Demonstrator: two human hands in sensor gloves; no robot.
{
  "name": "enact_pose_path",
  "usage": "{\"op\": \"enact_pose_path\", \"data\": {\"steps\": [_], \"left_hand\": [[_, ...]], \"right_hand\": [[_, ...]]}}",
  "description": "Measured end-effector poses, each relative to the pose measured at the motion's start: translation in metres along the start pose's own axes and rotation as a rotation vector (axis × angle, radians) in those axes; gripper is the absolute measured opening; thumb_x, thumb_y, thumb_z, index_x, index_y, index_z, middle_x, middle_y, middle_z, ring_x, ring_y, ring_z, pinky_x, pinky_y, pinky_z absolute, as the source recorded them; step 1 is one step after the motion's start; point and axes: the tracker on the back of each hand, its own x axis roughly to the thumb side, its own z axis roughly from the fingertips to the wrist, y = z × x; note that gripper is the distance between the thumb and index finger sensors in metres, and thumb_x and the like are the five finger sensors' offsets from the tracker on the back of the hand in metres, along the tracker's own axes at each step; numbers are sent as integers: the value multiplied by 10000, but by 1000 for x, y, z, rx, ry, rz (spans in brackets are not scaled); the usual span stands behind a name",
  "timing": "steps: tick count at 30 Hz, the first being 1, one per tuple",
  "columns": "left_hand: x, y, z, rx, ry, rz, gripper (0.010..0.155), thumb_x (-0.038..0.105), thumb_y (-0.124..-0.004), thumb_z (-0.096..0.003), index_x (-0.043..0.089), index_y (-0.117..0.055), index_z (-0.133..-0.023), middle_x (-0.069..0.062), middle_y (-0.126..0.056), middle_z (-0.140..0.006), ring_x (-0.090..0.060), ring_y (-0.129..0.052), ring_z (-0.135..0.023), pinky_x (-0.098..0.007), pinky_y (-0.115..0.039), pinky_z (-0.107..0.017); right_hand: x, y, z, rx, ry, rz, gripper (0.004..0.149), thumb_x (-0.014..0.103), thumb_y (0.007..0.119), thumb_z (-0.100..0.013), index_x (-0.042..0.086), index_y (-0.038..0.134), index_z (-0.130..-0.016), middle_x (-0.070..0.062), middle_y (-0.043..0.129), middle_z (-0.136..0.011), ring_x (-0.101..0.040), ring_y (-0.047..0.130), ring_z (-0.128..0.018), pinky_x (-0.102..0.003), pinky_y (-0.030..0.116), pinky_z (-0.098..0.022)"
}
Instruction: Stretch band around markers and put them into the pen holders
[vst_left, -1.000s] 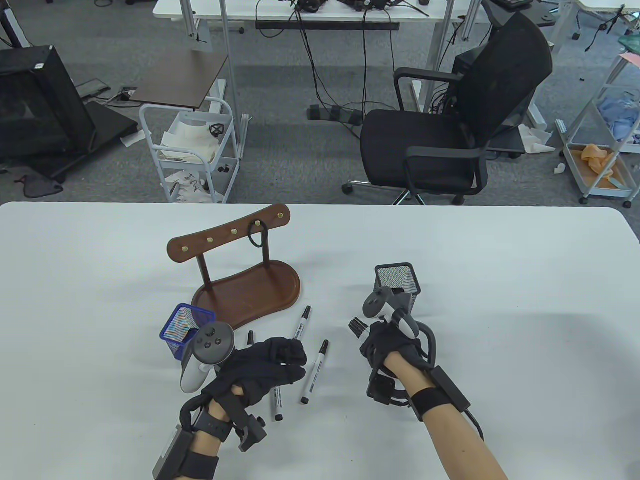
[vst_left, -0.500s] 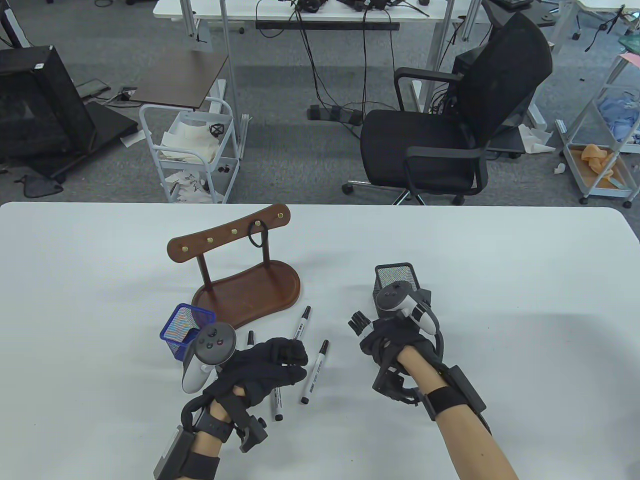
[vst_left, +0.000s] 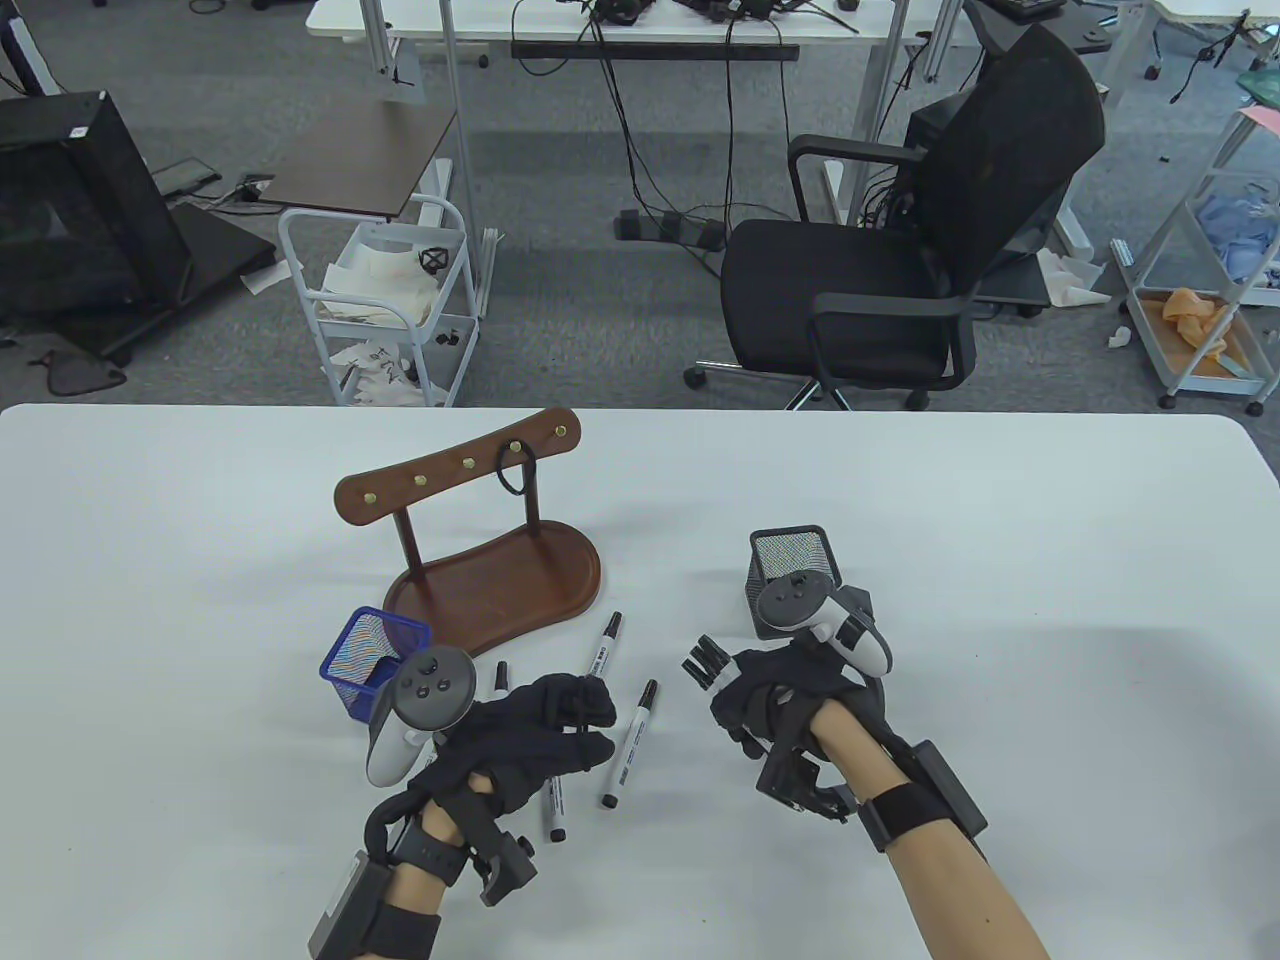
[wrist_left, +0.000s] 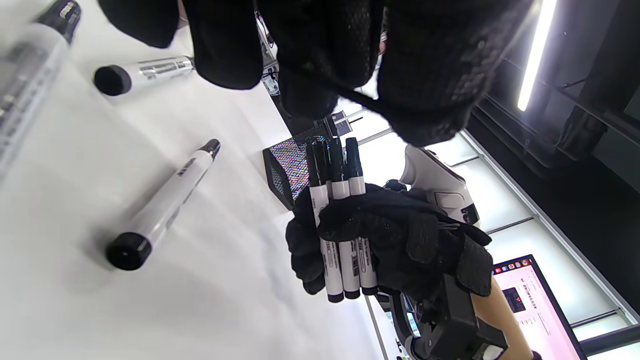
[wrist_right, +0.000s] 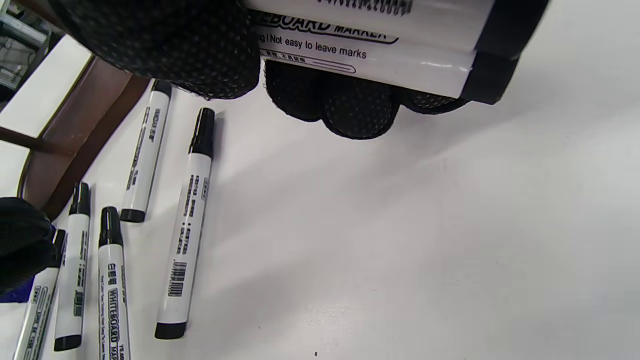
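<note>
**Kid:** What is your right hand (vst_left: 775, 700) doing?

**Friend:** Your right hand has its fingers wrapped round a bunch of markers (wrist_left: 342, 235). The black caps stick out past your fingers and point to the far left. The bunch is up off the table (vst_left: 1000, 600).

**Kid:** Is there a band on that bunch?

**Friend:** I cannot tell. Your glove hides the middle of it.

**Kid:** And your left hand (vst_left: 530, 735)?

**Friend:** Your left hand is low over the table with its fingers curled. A thin black band (wrist_left: 360, 100) runs across the fingertips, and you pinch it there.

**Kid:** Where are the other markers?

**Friend:** Loose markers (vst_left: 632, 740) lie flat on the table, between your hands and under your left hand. One (vst_left: 603, 647) lies a bit farther off, near the brown wooden stand (vst_left: 500, 590).

**Kid:** Where are the pen holders?

**Friend:** The black mesh holder (vst_left: 790, 565) stands just beyond your right hand. The blue mesh holder (vst_left: 365, 655) stands just beyond your left hand, close to the near left edge of the wooden stand.

**Kid:** Anything on the stand?

**Friend:** One more black band (vst_left: 515, 475) hangs from a gold peg on its top bar.
</note>
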Motion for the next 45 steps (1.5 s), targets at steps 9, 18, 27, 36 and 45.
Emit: {"op": "enact_pose_path", "data": {"steps": [9,18,27,36,45], "left_hand": [[0,-1,-1,-4,1,-12,680,393,-933,-499,132,-628,-1049,-105,-814,-1056,-478,-669,-1032,-712,-525,-740],[-1,-1,-1,17,10,-33,705,388,-939,-495,118,-617,-1060,-115,-798,-1073,-481,-662,-1040,-715,-523,-741],[1,-3,-1,-10,-6,-52,740,399,-952,-484,110,-606,-1071,-127,-783,-1090,-497,-637,-1055,-721,-512,-743],[2,-5,-2,-26,-10,-63,757,400,-957,-480,101,-601,-1077,-140,-774,-1099,-509,-615,-1062,-726,-507,-743],[4,-8,-2,-42,-10,-114,774,399,-961,-475,92,-596,-1084,-152,-764,-1109,-520,-596,-1069,-730,-502,-743]], "right_hand": [[19,13,13,-59,-83,132,448,304,895,-507,236,653,-877,-18,892,-835,-264,962,-676,-505,812,-606],[43,30,33,-32,-203,182,442,301,900,-505,242,665,-874,-20,900,-831,-269,963,-674,-508,809,-606],[58,50,34,69,-262,229,441,294,904,-505,245,670,-875,-26,898,-836,-277,957,-682,-515,797,-616],[65,59,31,100,-261,263,440,290,901,-509,241,668,-879,-31,894,-841,-285,950,-687,-520,790,-618],[75,64,31,87,-250,304,440,289,899,-511,230,670,-882,-39,899,-836,-290,955,-677,-523,795,-609]]}}
